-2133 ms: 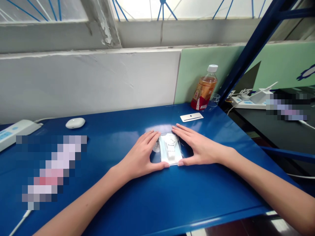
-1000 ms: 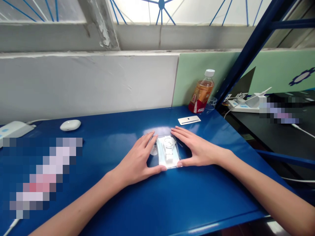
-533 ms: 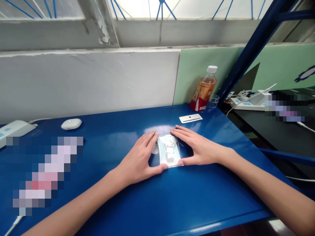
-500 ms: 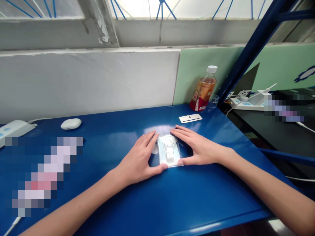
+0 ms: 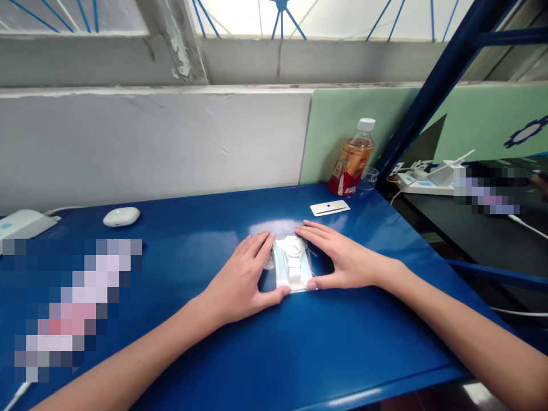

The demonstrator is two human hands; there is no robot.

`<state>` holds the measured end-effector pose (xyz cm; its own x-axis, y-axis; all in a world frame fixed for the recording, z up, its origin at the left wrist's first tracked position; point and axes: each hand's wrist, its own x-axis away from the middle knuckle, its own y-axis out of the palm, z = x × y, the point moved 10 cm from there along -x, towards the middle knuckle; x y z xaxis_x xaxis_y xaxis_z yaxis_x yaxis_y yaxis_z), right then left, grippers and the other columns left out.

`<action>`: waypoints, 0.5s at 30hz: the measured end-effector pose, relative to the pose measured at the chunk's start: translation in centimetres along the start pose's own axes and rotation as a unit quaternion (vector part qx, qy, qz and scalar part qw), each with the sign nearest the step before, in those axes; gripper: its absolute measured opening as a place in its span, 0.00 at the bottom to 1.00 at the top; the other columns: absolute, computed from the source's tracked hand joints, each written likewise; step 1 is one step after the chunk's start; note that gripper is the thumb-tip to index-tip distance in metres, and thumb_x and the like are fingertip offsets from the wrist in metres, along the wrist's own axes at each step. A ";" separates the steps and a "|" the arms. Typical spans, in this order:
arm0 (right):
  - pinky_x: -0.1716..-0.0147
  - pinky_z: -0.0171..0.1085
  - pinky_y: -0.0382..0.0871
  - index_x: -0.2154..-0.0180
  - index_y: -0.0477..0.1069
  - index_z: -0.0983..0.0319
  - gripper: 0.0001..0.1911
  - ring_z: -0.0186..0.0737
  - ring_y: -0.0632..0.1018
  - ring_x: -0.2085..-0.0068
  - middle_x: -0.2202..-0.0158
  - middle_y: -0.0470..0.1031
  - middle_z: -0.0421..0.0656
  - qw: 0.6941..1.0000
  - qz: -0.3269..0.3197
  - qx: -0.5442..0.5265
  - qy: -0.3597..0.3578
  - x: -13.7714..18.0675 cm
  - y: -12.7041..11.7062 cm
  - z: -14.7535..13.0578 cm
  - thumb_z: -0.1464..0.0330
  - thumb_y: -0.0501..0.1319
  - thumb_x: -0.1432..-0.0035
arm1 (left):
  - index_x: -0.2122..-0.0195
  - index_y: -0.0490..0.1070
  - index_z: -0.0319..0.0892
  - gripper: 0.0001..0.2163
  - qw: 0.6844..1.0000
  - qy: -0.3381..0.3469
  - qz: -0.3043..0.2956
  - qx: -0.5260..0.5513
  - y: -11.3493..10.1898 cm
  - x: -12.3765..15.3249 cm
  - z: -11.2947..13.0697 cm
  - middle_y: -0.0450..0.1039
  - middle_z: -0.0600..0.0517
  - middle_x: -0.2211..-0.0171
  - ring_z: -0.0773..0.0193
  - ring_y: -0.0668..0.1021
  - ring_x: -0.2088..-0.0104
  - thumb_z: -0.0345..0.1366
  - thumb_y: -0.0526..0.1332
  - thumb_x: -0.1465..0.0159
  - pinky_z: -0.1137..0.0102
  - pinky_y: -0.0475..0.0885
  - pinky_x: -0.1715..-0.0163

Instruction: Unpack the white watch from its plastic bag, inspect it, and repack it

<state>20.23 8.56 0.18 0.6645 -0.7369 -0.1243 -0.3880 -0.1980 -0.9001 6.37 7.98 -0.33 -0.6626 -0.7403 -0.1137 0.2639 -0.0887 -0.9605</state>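
Observation:
A small clear plastic package (image 5: 292, 267) with a white watch inside lies flat on the blue table (image 5: 257, 354). My left hand (image 5: 242, 279) rests on the table against the package's left side, fingers stretched out, thumb at the near corner. My right hand (image 5: 342, 260) lies flat against its right side, fingers extended, thumb touching the near right corner. Both hands frame the package without lifting it.
A bottle of amber drink (image 5: 353, 158) stands at the table's back right, with a white card (image 5: 329, 208) in front of it. A white oval case (image 5: 121, 216) and a white device (image 5: 23, 224) sit at the left. A power strip (image 5: 422, 178) lies on the dark desk to the right.
Hardly anything moved. Both hands stay flat on either side of the package; only the camera view shifts slightly.

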 end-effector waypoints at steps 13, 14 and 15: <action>0.52 0.48 0.74 0.63 0.77 0.60 0.08 0.50 0.81 0.55 0.62 0.82 0.48 0.990 0.139 0.016 -0.016 0.0 -3.3 -0.1 0.63 0.62 0.37 | 0.39 0.65 0.33 0.22 0.994 -0.056 0.094 0.032 -1.4 0.4 -1.6 0.61 0.36 0.35 0.46 0.62 0.33 0.41 0.48 0.27 0.51 0.62 0.36; 0.53 0.48 0.74 0.65 0.77 0.59 0.08 0.49 0.81 0.57 0.63 0.82 0.47 0.990 0.141 0.012 -0.022 0.0 -3.4 -0.2 0.63 0.62 0.37 | 0.39 0.66 0.33 0.23 0.993 -0.059 0.097 0.032 -1.5 0.4 -1.7 0.63 0.36 0.36 0.44 0.63 0.34 0.45 0.51 0.28 0.50 0.62 0.36; 0.52 0.48 0.74 0.64 0.77 0.58 0.07 0.49 0.81 0.57 0.63 0.82 0.46 0.989 0.142 0.009 -0.026 0.0 -3.4 -0.3 0.63 0.62 0.37 | 0.39 0.66 0.34 0.26 0.993 -0.057 0.094 0.033 -1.4 0.4 -1.8 0.64 0.36 0.36 0.42 0.63 0.34 0.48 0.54 0.30 0.49 0.63 0.37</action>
<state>21.39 9.08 3.37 0.5621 -0.7270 -0.3943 -0.5522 0.0250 -0.8333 4.49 8.98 0.48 -0.5148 -0.8183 -0.2556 0.4225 0.0172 -0.9062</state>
